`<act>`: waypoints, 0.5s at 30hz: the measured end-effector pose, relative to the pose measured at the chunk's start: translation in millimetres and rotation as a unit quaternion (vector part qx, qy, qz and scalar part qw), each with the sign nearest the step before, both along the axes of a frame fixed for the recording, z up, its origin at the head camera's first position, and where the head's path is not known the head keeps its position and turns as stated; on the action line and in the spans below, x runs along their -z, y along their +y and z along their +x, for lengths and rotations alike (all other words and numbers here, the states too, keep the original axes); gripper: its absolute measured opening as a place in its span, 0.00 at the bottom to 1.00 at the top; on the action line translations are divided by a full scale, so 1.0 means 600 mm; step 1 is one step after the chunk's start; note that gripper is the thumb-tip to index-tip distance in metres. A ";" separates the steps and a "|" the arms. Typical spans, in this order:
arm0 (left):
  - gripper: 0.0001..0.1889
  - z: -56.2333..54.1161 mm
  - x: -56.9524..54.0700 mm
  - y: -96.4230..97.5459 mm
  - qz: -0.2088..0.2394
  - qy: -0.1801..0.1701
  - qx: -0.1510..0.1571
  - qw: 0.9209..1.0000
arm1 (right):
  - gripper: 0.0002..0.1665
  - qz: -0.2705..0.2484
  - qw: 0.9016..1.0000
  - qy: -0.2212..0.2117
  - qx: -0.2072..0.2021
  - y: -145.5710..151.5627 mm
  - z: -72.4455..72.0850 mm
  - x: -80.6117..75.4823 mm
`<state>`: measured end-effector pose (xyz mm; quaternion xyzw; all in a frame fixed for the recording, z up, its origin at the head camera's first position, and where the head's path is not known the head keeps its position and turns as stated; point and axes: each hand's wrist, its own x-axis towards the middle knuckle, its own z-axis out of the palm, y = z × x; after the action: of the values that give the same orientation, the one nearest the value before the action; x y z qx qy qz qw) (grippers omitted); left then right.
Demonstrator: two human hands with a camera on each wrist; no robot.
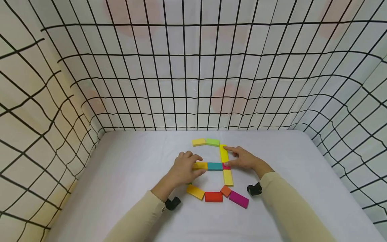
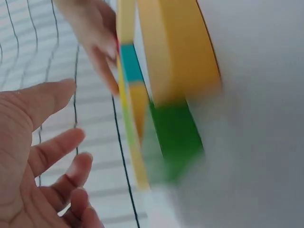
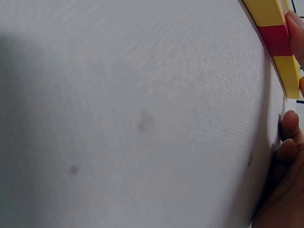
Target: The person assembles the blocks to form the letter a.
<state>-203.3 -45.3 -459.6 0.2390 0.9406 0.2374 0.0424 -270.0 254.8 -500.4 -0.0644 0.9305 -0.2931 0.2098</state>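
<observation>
Flat coloured blocks lie end to end on a white surface. My right hand (image 1: 244, 158) touches the bright yellow block (image 1: 223, 155) with a stretched index finger, and its thumb rests on the crimson block (image 1: 227, 167). Left of these, a teal block (image 1: 215, 166) adjoins an amber block (image 1: 201, 165). My left hand (image 1: 183, 168) is spread around the amber block's left end; in the left wrist view its loosely bent fingers hold nothing. A green block (image 2: 175, 137), mostly hidden from the head view, lies near that hand. Below the crimson block sits a pale yellow one (image 1: 228, 177).
A light yellow block (image 1: 198, 142) and a lime block (image 1: 213, 142) form the far edge. Nearer lie an orange-yellow block (image 1: 196, 192), a red block (image 1: 213, 197), a small orange block (image 1: 225, 191) and a magenta block (image 1: 239, 199). Black netting (image 1: 184, 79) surrounds the tabletop (image 1: 127, 161).
</observation>
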 end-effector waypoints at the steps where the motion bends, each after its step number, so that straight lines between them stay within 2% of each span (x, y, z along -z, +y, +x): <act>1: 0.25 -0.007 0.002 -0.008 0.001 0.003 -0.016 1.000 | 0.54 -0.001 1.000 -0.001 0.000 0.000 0.000 0.000; 7: 0.27 -0.046 0.017 -0.060 -0.011 0.002 -0.113 0.994 | 0.55 -0.010 1.000 -0.004 0.002 0.000 0.003 0.000; 11: 0.28 -0.061 0.024 -0.086 -0.022 -0.002 -0.143 0.989 | 0.57 -0.017 1.000 -0.010 0.008 0.002 0.006 0.001; 15: 0.29 -0.065 0.028 -0.102 -0.037 -0.002 -0.157 0.987 | 0.59 -0.028 0.999 -0.010 0.015 0.004 0.007 0.000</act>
<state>-242.4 -106.5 -476.5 0.0866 0.9745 0.2064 0.0154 -265.9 257.4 -500.4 -0.0533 0.9205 -0.3232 0.2132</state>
